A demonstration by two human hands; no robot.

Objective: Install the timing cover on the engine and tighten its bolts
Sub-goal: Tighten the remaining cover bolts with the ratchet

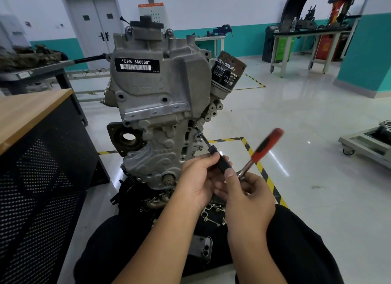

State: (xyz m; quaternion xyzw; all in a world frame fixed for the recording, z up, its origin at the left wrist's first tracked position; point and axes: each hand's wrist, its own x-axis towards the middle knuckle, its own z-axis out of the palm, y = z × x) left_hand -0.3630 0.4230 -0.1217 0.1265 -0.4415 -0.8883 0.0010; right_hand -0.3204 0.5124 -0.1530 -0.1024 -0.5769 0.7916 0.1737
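Two hands (222,184) angle extension (213,154) up-left.

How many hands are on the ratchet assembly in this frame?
2. The left hand pinches the black extension bar; the right hand holds the ratchet near its head, red handle blurred.

Grey cast-metal engine (156,105) with a black label lettered white (136,65); red-and-black-handled ratchet (267,146) on a black extension bar (220,162); yellow-and-black striped floor tape (254,156); teal-and-white wall (243,38); tan-topped black perforated metal cabinet (40,173).
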